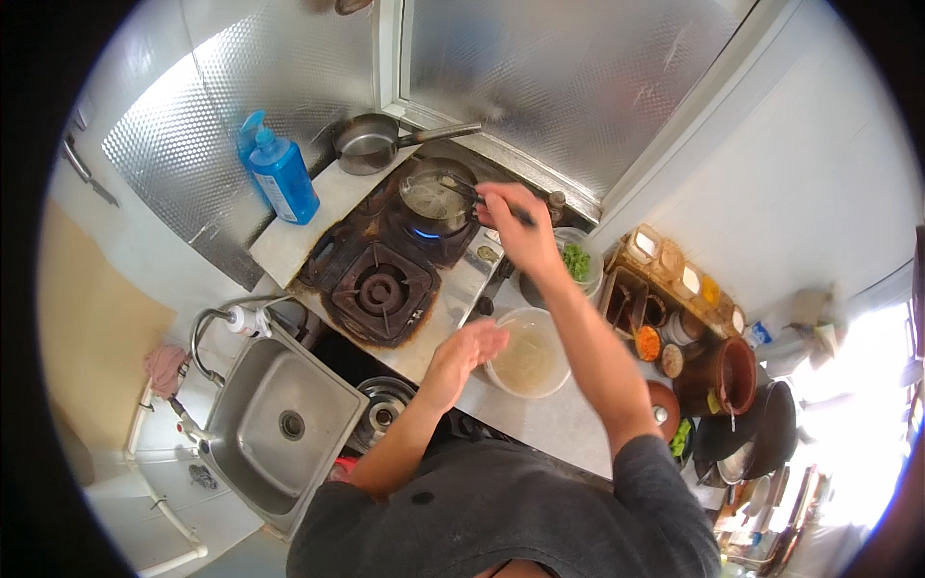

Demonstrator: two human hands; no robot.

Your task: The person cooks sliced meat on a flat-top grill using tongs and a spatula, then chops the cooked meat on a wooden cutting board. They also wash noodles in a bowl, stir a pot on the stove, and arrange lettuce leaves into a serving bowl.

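Note:
My right hand [522,227] is closed around a black-handled utensil [470,193]. Its far end dips into a dark pan [459,173] holding pale noodles in liquid [433,196]. Beneath that pan a blue flame [426,233] burns on the rear burner. My left hand [466,357] holds nothing; its fingers extend over or beside the left rim of a white translucent plastic bowl [531,392]. Whether they touch the bowl I cannot tell. Cloudy pale liquid [527,354] lies inside it. The front burner [381,290] carries no pot.
A saucepan [367,144] and blue pump bottle [287,180] stand behind the stove. The steel sink [285,412] is at left. To the right are a tub of chopped greens [576,261], spice jars [670,260], chopped orange food [647,343] and a brown clay pot [733,376].

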